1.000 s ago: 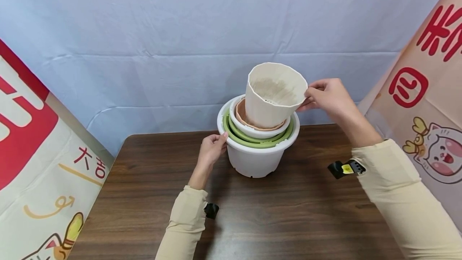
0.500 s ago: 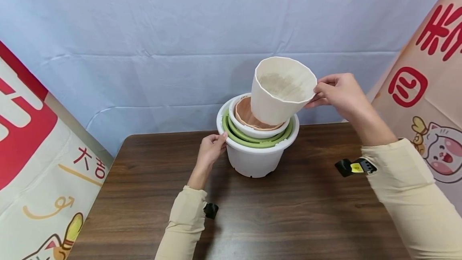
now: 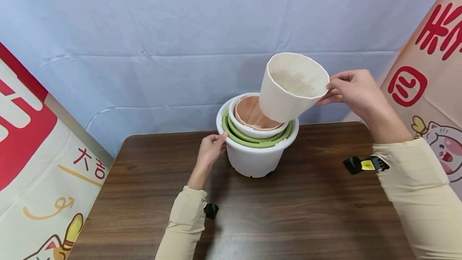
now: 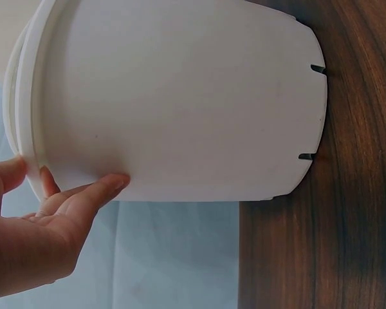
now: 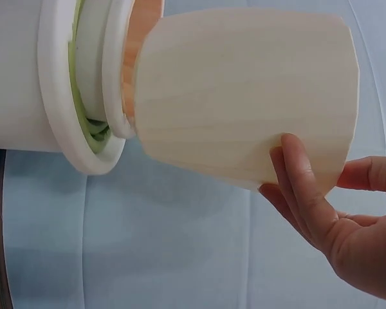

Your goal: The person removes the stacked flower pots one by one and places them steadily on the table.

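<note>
A cream faceted flowerpot (image 3: 279, 99) hangs tilted above the right side of a nested stack. My right hand (image 3: 355, 91) pinches its rim, thumb inside and fingers along the outer wall, as the right wrist view also shows. Below, a large white flowerpot (image 3: 254, 161) stands upright on the table, holding green pots (image 3: 258, 145), a smaller white pot (image 3: 258, 133) and a brown wood-toned pot (image 3: 249, 111) innermost. With thumb on the rim and fingers under it, my left hand (image 3: 211, 149) grips the large white pot's left edge. In the left wrist view those fingers (image 4: 96, 193) touch its wall.
The dark wooden table (image 3: 151, 196) ends at a back edge just behind the stack. A pale blue cloth backdrop (image 3: 180, 79) hangs behind it. Printed cloths hang at both sides, the right one (image 3: 426, 103) close to my right forearm.
My right hand has lifted the cream flowerpot up and to the right, drawing it out of the brown pot and baring more of its inside. The left hand stays at the white rim.
</note>
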The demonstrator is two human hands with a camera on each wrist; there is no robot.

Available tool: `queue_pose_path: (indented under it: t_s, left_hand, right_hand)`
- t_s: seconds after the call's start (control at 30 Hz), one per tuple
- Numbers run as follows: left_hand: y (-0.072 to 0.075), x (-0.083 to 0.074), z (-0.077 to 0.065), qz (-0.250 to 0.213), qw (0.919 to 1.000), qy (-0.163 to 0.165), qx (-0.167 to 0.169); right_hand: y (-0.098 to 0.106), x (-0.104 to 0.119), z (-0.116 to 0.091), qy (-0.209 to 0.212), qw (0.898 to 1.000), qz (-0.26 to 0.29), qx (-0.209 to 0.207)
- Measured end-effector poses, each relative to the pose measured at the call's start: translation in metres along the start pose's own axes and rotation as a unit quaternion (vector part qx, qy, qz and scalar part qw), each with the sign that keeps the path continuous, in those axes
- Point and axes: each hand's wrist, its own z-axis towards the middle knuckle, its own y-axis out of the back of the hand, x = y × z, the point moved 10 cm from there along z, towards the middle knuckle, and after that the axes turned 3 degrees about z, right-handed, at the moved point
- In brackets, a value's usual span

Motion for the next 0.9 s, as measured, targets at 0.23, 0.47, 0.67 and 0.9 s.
queue_pose_path:
  t_s: [0.23,0.47,0.67,0.9]
  left_hand:
    - [0.000,-0.001,0.001,-0.005,1.0000,0.000,0.002]
    - [0.001,-0.002,0.001,0.000,1.0000,-0.004,-0.001]
    - [0.001,-0.002,0.001,0.002,1.0000,-0.006,0.000]
    - [0.000,-0.002,0.001,0.002,1.0000,-0.004,-0.002]
  right_hand:
    - [0.015,-0.006,-0.001,-0.009,1.000,-0.018,-0.007]
    - [0.030,-0.016,-0.001,-0.028,0.998,-0.060,-0.014]
    - [0.045,-0.024,0.000,-0.032,0.997,-0.067,-0.026]
    - [0.059,-0.033,0.002,-0.042,0.994,-0.092,-0.032]
